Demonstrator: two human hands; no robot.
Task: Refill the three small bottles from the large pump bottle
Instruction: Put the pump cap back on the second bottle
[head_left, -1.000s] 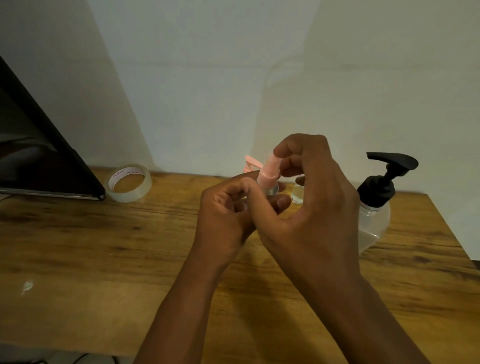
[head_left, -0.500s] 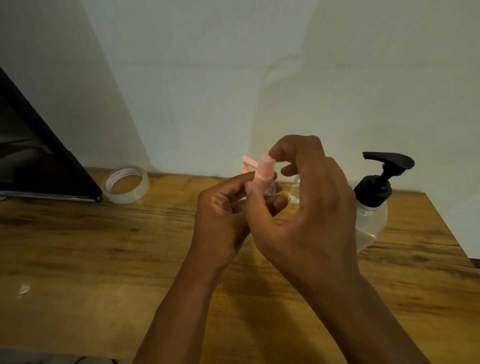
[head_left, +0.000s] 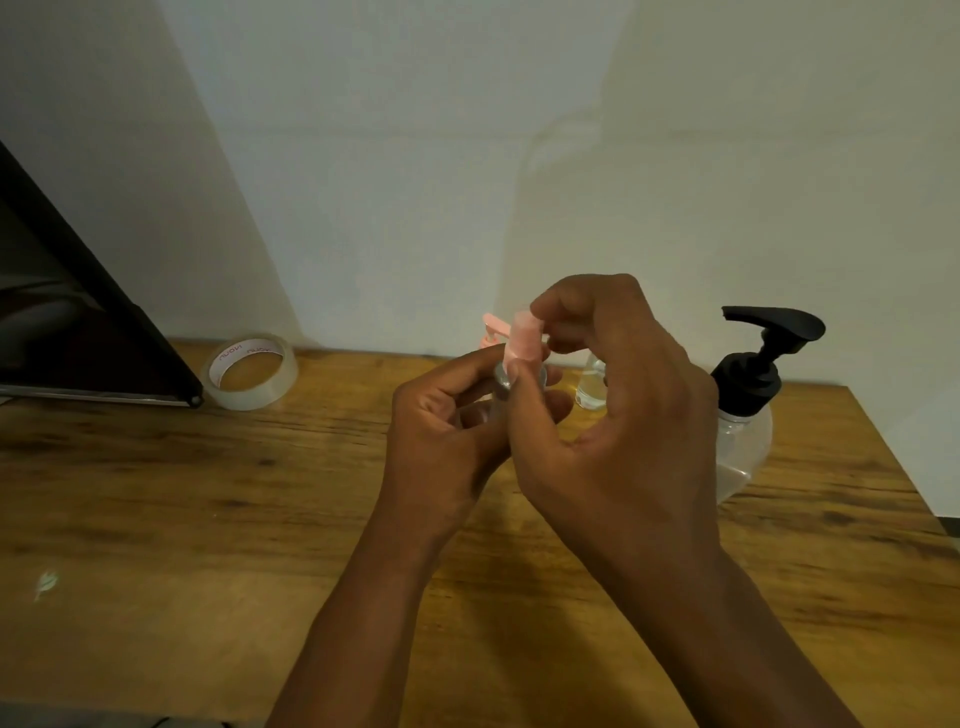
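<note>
Hands meet mid-frame above the wooden table (head_left: 156, 519). Left hand (head_left: 441, 441) has fingers curled round the clear body of a small bottle (head_left: 498, 387), mostly hidden in the fist. Right hand (head_left: 613, 410) pinches its pink cap (head_left: 524, 340) betw thumb and fingertips, thumb pressing near the neck. Bottle is held up off the table, upright or nearly so.

Handling, my read: small bottle looks thin clear plastic, v light, prob a bit squeezable, so hold the body firm but don't crush it or liquid may come out once open. Cap is narrow and smooth plastic, could slip; best grip is low on it near the collar, where the thumb is. Can't tell if cap is twisting on or off, or how full the bottle is.

Large pump bottle (head_left: 743, 441) stands on the table just right of the right hand, black pump head (head_left: 769, 338) pointing left, clear body partly filled. Stiffer and heavier, I'd guess; steady it by the body, press the pump top.

Behind the hands, 2nd small bottle (head_left: 592, 387) w/ clear liquid, cap not visible; another pink cap piece (head_left: 493, 330) peeks out left of the held one, its bottle hidden.

Tape roll (head_left: 252, 371) sits back left beside a dark panel (head_left: 78, 322).
</note>
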